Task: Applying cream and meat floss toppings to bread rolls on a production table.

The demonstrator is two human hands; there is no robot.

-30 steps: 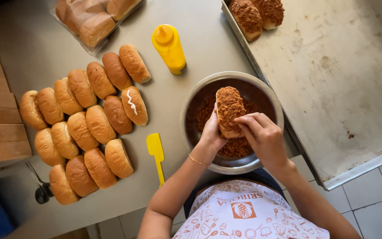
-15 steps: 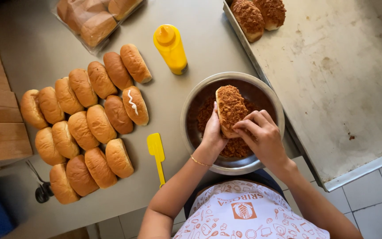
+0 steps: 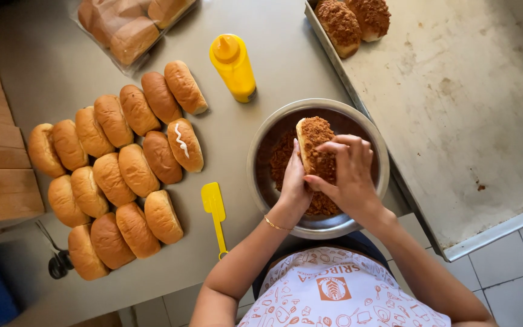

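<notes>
From the head camera, the left hand (image 3: 293, 184) grasps the crumb-coated bun (image 3: 315, 145) along its side, holding it upright over the metal bowl (image 3: 261, 142) of reddish-brown crumbs, just as a second ago. The right hand (image 3: 349, 172) has shifted slightly lower on the bun, its fingers (image 3: 340, 145) curled and pressing crumbs onto the face, so coating looks nearly complete. Plain buns (image 3: 116, 169) lie in rows on the desk (image 3: 261, 60), beside a yellow squeeze bottle (image 3: 232, 65).
</notes>
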